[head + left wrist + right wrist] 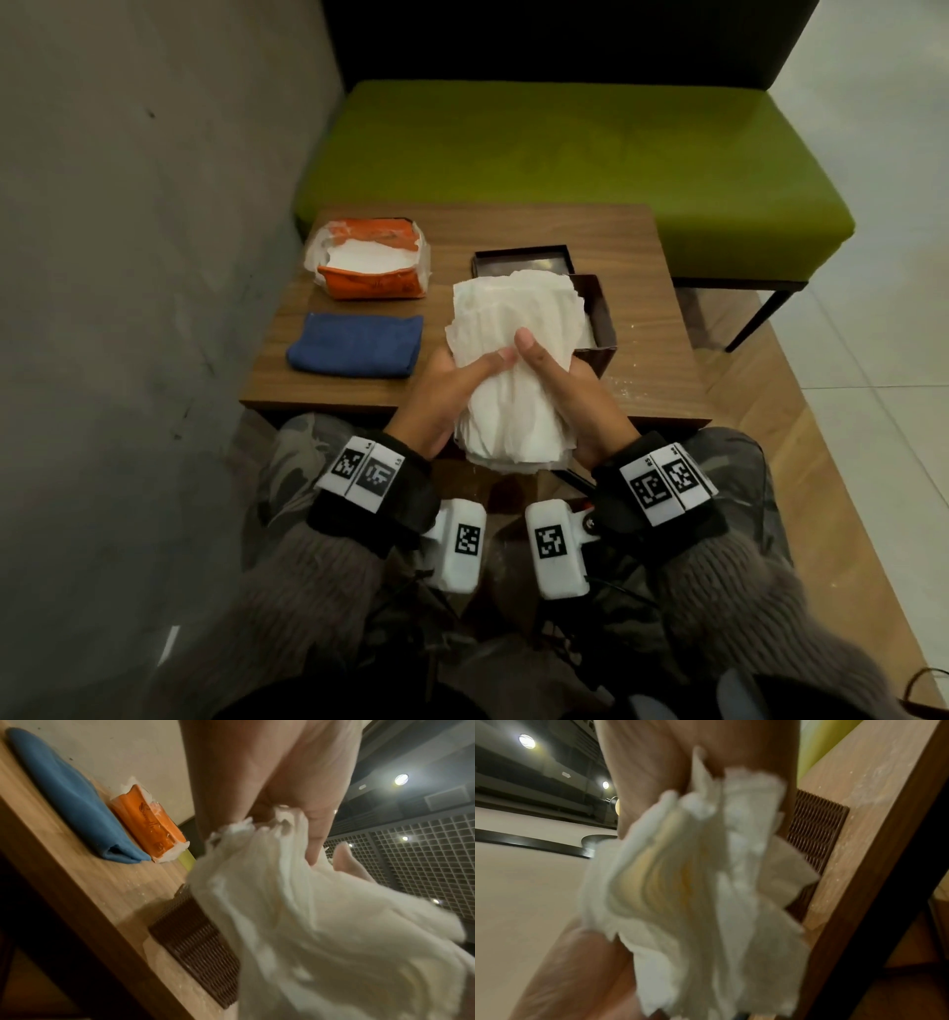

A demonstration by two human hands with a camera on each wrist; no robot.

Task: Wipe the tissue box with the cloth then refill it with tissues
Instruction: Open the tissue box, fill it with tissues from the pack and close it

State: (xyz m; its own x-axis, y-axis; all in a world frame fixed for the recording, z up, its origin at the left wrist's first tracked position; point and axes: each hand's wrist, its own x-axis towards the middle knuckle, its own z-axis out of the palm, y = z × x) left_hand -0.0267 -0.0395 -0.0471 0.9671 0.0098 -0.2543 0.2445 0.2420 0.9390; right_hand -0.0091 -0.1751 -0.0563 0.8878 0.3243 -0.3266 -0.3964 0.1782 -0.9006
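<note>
both hands (pixel 447 395) (pixel 570 390) clasp the tissues (pixel 513 329) near the table's (pixel 657 360) front edge — soft, light, floppy; best squeezed mid-stack.

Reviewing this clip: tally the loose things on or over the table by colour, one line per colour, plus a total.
White: 1, the tissue stack held by the left hand and right hand
Orange: 1, the tissue pack
Blue: 1, the cloth
Dark brown: 2, the box and the lid
Total: 5
</note>
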